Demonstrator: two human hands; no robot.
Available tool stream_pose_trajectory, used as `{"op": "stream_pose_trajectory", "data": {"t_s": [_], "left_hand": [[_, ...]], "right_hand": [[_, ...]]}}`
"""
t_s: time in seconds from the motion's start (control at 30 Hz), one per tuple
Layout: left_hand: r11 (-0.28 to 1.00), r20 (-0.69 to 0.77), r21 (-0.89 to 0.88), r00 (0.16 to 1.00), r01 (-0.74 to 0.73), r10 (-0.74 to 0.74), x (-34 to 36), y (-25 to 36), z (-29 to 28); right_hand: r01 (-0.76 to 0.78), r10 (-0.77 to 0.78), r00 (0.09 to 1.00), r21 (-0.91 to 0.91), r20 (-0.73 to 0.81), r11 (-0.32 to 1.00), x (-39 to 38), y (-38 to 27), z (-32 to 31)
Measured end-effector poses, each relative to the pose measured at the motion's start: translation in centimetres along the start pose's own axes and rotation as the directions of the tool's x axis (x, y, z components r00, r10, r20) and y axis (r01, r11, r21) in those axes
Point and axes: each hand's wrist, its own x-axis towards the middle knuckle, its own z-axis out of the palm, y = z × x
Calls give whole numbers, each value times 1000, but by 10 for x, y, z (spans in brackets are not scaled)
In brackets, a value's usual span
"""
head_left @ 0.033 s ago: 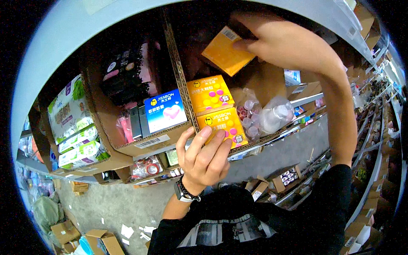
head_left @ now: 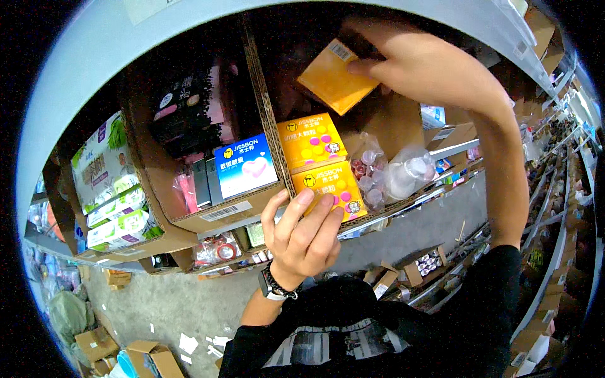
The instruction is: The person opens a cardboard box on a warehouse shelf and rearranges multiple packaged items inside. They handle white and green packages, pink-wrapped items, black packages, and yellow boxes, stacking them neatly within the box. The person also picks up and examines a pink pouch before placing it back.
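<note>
My right hand (head_left: 384, 69) is closed around one side of a yellow-orange box (head_left: 337, 79), tilted, its barcode end uppermost, inside a shelf carton (head_left: 397, 123). Below it, two yellow boxes with pink and yellow dots stand at the carton's front: a rear box (head_left: 312, 142) and a front box (head_left: 343, 179). My left hand (head_left: 302, 233) curls its fingers over the front box, near the cardboard divider; its thumb is mostly hidden. Clear bags of round plastic pieces (head_left: 409, 173) lie to the right of these boxes.
Left of the divider, another carton (head_left: 230, 209) holds a blue-and-white box (head_left: 246, 165) and dark packs. White-green packs (head_left: 104, 164) fill the far-left carton. A pale metal shelf beam (head_left: 208, 22) arches above. Opened cartons (head_left: 154, 359) and paper scraps lie on the floor.
</note>
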Motion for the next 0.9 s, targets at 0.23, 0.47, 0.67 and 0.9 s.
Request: {"op": "stream_pose_trajectory", "data": {"t_s": [0.23, 0.47, 0.67, 0.9], "left_hand": [[1000, -11, 17, 1000, -10, 10, 1, 0, -1], [999, 14, 37, 1000, 20, -21, 4, 3, -8], [998, -70, 52, 997, -38, 41, -8, 1, -11], [995, -47, 96, 999, -23, 27, -6, 8, -15]], "right_hand": [[232, -216, 955, 57, -206, 971, -6, 8, 13], [253, -180, 926, 193, -331, 948, -42, -30, 10], [391, -307, 854, 127, -421, 912, -67, -25, 19], [505, -401, 770, 89, -495, 859, -83, -14, 26]]}}
